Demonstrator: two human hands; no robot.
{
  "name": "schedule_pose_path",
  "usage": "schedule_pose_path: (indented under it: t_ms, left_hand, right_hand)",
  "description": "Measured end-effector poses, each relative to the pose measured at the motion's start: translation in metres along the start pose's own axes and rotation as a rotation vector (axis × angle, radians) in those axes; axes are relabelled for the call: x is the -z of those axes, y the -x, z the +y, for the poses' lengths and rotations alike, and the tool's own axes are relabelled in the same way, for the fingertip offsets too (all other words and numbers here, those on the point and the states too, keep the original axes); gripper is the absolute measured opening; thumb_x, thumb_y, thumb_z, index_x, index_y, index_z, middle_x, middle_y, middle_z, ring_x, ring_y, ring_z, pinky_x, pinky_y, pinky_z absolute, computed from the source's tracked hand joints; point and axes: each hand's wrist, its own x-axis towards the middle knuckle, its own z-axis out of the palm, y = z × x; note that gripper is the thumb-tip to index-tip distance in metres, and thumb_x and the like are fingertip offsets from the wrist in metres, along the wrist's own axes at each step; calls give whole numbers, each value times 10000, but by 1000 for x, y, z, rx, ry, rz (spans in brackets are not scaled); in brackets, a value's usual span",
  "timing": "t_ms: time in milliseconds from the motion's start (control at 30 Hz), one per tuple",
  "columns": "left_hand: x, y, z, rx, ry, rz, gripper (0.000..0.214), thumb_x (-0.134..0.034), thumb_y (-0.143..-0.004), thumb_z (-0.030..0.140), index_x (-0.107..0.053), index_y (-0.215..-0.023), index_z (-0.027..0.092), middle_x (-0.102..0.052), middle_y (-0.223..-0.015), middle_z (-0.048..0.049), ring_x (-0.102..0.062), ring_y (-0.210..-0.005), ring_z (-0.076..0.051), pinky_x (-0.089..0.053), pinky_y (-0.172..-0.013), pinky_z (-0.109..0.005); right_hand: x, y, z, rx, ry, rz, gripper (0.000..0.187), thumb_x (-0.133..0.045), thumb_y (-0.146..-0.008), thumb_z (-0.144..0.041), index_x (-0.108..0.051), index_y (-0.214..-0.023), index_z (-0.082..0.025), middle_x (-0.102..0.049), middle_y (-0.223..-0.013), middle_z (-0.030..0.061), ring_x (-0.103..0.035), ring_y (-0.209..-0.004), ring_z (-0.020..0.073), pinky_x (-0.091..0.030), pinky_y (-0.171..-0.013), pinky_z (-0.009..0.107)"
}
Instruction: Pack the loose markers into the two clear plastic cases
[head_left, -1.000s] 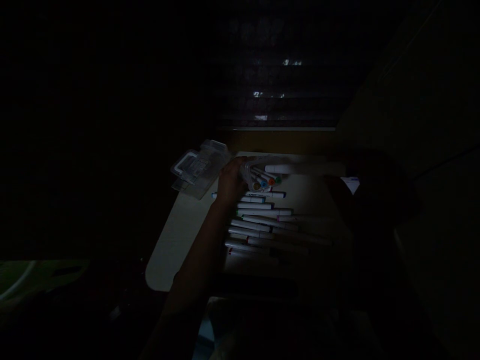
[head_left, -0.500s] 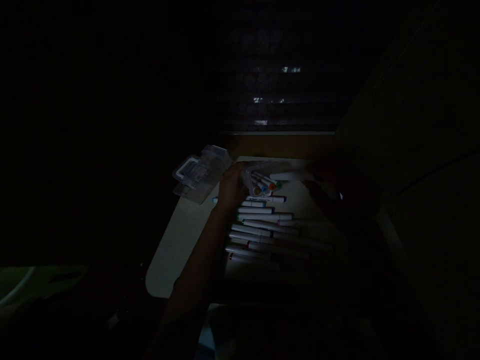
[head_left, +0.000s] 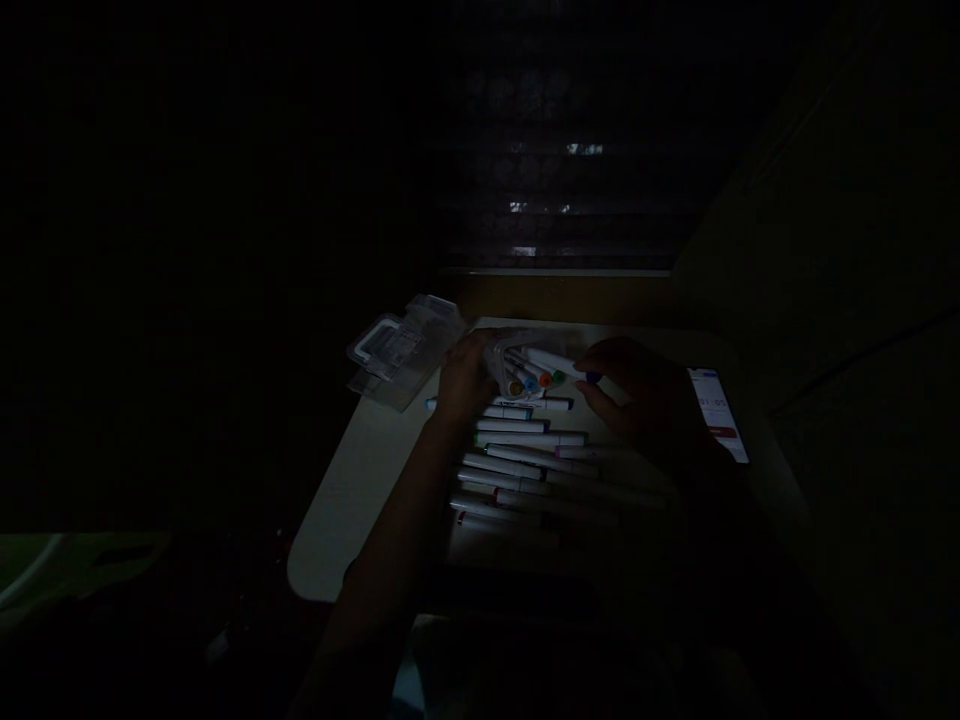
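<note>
Very dark scene, detail limited. Nearest the camera, a row of white markers [head_left: 525,470] lies loose on the pale table [head_left: 360,500], stacked roughly parallel, just below both hands.

Left hand [head_left: 461,380] reaches in from the lower middle, fingers curled around the open end of a clear marker pouch [head_left: 510,355], gripping it. The pouch sits just right of the left fingers, with coloured caps (orange, blue, green) [head_left: 536,378] showing at its mouth.

Right hand [head_left: 645,400] is just right of the pouch, fingers [head_left: 592,392] pinched on the dark-capped end of a white marker [head_left: 555,362]. That marker angles from the right fingertips towards the pouch mouth, its far end among the markers already inside. How tight the pinch is cannot be told in this light.

Right of the right hand, touching or just beside the wrist, a lit phone [head_left: 718,412] lies on the table.

Left of the left fingers and a bit further off, a clear plastic package [head_left: 397,345] hangs over the table's far left edge.

Beyond everything, a dark blind [head_left: 555,190] with a few light spots.
</note>
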Motion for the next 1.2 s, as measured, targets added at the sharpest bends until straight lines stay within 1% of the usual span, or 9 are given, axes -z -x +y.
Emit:
schedule_pose_path:
  t_ms: [133, 300, 433, 567, 733, 900, 1067, 1133, 1200]
  left_hand:
    - [1, 0, 1, -8, 16, 3, 563, -591, -713, 201, -482, -1266, 196, -598, -1266, -100, -572, -1168, -257, -453, -992, -409]
    - [1, -1, 3, -7, 17, 9, 575, -602, -705, 186, -483, -1268, 199, -600, -1267, -100, -565, -1179, -265, -454, -992, -424]
    - [2, -1, 3, -7, 27, -1, 598, -605, -695, 174, -474, -1278, 198, -590, -1283, -104, -556, -1195, -267, -445, -1006, -428]
    - [4, -1, 7, 22, 13, -18, 568, -587, -706, 181, -484, -1264, 206, -599, -1271, -95, -548, -1206, -264, -440, -1010, -431]
    - [5, -3, 10, 22, 14, -23, 547, -585, -710, 188, -497, -1249, 209, -610, -1252, -91, -559, -1191, -258, -445, -1000, -417]
    - [5, -2, 9, 32, 13, -40, 556, -578, -711, 187, -486, -1259, 207, -595, -1283, -91, -539, -1219, -265, -433, -1014, -425]
    - [4, -2, 9, 26, 21, -39, 546, -584, -726, 207, -482, -1263, 213, -595, -1275, -89, -544, -1206, -258, -431, -1009, -414]
    - [4, -2, 9, 15, 25, -43, 533, -582, -739, 225, -484, -1263, 211, -594, -1275, -91, -541, -1208, -261, -434, -1000, -408]
    - [4, -2, 9, 19, 22, -48, 518, -576, -752, 238, -487, -1261, 207, -592, -1281, -93, -531, -1220, -268, -429, -1001, -409]
  right_hand:
    - [-3, 1, 2, -12, 16, -31, 112, -591, -855, -215, -649, -943, -175, -687, -943, 54, -651, -858, 150, -518, -710, 255]
    - [-5, 2, 5, -38, 11, -59, 134, -585, -861, -226, -654, -962, -173, -681, -963, 64, -650, -878, 163, -518, -717, 268]
    - [-6, 2, 6, -42, -13, -75, 129, -594, -850, -215, -654, -957, -173, -671, -942, 65, -643, -852, 161, -521, -699, 271]
    - [-9, 1, 6, -33, -92, -41, 99, -606, -824, -165, -644, -914, -149, -643, -932, 81, -626, -806, 145, -526, -652, 248]
    - [-11, 1, 6, -33, -159, -12, 77, -610, -804, -131, -629, -873, -161, -628, -912, 70, -612, -760, 125, -513, -609, 228]
    - [-12, 1, 4, -30, -145, -18, 83, -603, -814, -163, -643, -887, -175, -638, -896, 59, -610, -753, 131, -509, -634, 255]
    - [-15, 1, 5, -8, -161, 28, 103, -567, -826, -139, -650, -884, -157, -643, -873, 55, -610, -748, 120, -501, -640, 242]
    - [-16, 1, 5, -15, -169, 33, 100, -567, -828, -145, -655, -876, -152, -644, -863, 56, -611, -745, 118, -497, -634, 234]
    - [-16, 1, 4, -46, -169, 11, 105, -562, -833, -161, -661, -867, -156, -646, -859, 58, -609, -744, 120, -495, -636, 237]
